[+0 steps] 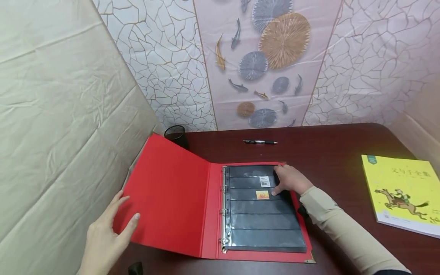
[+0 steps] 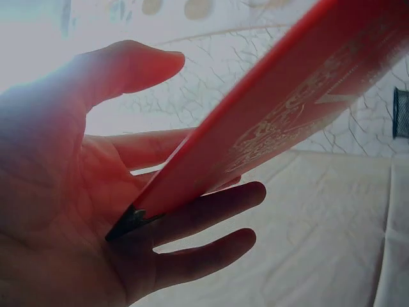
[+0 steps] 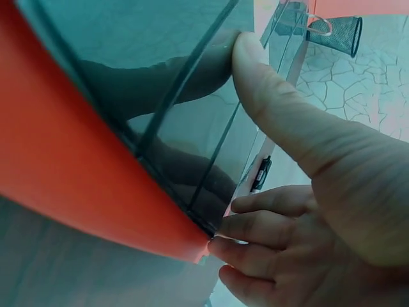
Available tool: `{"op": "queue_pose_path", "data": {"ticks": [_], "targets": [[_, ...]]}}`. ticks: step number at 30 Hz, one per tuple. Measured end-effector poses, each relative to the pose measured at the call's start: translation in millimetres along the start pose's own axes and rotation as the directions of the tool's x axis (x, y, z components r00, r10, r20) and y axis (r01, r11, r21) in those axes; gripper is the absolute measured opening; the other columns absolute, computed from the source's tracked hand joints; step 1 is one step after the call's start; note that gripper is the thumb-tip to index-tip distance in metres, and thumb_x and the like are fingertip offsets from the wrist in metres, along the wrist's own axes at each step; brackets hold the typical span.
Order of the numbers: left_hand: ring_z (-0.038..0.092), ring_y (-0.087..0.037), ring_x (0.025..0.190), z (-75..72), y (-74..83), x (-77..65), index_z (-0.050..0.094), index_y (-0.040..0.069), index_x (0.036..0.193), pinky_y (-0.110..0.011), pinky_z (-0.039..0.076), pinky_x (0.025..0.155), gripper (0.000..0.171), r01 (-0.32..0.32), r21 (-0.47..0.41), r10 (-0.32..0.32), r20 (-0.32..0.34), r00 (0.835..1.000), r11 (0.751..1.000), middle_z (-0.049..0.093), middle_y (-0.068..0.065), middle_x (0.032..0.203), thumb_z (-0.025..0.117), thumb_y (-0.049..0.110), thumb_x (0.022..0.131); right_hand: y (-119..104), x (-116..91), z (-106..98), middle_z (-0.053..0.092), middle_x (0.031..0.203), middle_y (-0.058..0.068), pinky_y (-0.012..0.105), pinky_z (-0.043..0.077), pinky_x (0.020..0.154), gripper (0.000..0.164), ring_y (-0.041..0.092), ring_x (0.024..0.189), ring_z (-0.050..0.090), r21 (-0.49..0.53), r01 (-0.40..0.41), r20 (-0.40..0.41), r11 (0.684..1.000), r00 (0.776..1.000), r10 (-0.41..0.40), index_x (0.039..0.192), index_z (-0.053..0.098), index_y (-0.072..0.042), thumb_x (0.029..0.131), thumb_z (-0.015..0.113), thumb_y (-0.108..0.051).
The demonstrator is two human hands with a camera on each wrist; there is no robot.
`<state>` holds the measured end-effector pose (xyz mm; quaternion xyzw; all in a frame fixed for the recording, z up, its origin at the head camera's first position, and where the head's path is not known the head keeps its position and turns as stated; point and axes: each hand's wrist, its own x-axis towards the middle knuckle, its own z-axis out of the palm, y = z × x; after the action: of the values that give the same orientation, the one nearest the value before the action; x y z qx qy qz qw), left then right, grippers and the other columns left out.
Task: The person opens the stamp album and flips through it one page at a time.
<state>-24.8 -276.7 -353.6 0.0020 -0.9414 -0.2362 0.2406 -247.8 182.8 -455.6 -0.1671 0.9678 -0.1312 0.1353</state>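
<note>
While the red binder (image 1: 214, 214) lay open between the two hands, its raised cover (image 1: 168, 194) reached into the left hand (image 1: 106, 233), whose thumb and fingers stood apart around the free edge, a loose cradle that probably kept it from dropping. The right hand (image 1: 292, 179) was spread too, its thumb on the dark pocket page (image 1: 264, 221) just beside the yellow stamp (image 1: 262, 195), other fingers at the page's outer edge, likely to steady it. A white stamp (image 1: 264, 181) sat one row beyond that thumb. Farther past the right hand lay the pen (image 1: 260, 141); desk (image 1: 330, 152) stretched between that hand and the yellow book (image 1: 405, 194) to its right. Beyond the left hand, the fabric wall (image 1: 68, 114) seemed to leave little room.
</note>
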Motion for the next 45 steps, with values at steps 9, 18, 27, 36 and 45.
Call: {"op": "queue_pose_path", "data": {"ticks": [9, 18, 27, 36, 45], "targets": [[0.061, -0.037, 0.114, 3.9, -29.0, -4.7, 0.066, 0.007, 0.130, -0.011, 0.035, 0.081, 0.048, 0.071, -0.024, -0.071, 0.006, 0.997, 0.997, 0.059, -0.013, 0.141, 0.081, 0.018, 0.086, -0.6, 4.7, 0.7, 0.065, 0.095, 0.017, 0.046, 0.054, 0.079, 0.080, 0.027, 0.082, 0.059, -0.048, 0.000, -0.016, 0.999, 1.000, -0.001, 0.117, 0.063, 0.010, 0.061, 0.099, -0.035], [0.058, -0.044, 0.117, 10.0, -45.1, -8.0, 0.064, 0.005, 0.131, -0.052, 0.045, 0.088, 0.048, 0.147, 0.016, -0.148, 0.065, 0.987, 0.989, 0.056, -0.022, 0.141, 0.078, 0.024, 0.089, -3.5, 3.3, 0.4, 0.065, 0.109, 0.025, 0.052, 0.053, 0.090, 0.087, 0.032, 0.091, 0.060, -0.022, -0.033, -0.013, 0.999, 0.999, 0.033, 0.127, 0.059, 0.013, 0.064, 0.098, -0.033], [0.052, -0.056, 0.120, 17.6, -64.0, -12.7, 0.060, 0.000, 0.133, -0.068, 0.042, 0.092, 0.053, 0.208, 0.050, -0.214, 0.169, 0.962, 0.977, 0.048, -0.031, 0.144, 0.076, 0.027, 0.090, -3.1, -0.2, 1.3, 0.064, 0.113, 0.028, 0.053, 0.053, 0.092, 0.088, 0.033, 0.092, 0.060, 0.013, -0.033, -0.028, 0.999, 0.999, 0.034, 0.130, 0.056, 0.014, 0.065, 0.097, -0.031], [0.034, -0.057, 0.136, 39.8, -75.7, -9.2, 0.049, -0.007, 0.140, -0.069, 0.032, 0.106, 0.064, 0.322, 0.129, -0.347, 0.386, 0.855, 0.938, 0.027, -0.040, 0.153, 0.074, 0.026, 0.091, -1.2, -3.2, 1.4, 0.066, 0.101, 0.021, 0.050, 0.055, 0.084, 0.085, 0.029, 0.083, 0.059, 0.018, -0.009, -0.048, 1.000, 0.999, 0.010, 0.123, 0.060, 0.014, 0.061, 0.099, -0.030], [0.031, -0.065, 0.130, 54.6, -84.2, -18.4, 0.046, -0.006, 0.141, -0.081, 0.025, 0.096, 0.071, 0.350, 0.171, -0.389, 0.398, 0.831, 0.921, 0.020, -0.042, 0.153, 0.077, 0.028, 0.087, -5.2, -3.0, 1.9, 0.066, 0.097, 0.021, 0.050, 0.055, 0.081, 0.087, 0.029, 0.082, 0.059, 0.034, 0.012, -0.066, 0.999, 0.998, -0.009, 0.122, 0.060, 0.016, 0.059, 0.100, -0.029]]}}
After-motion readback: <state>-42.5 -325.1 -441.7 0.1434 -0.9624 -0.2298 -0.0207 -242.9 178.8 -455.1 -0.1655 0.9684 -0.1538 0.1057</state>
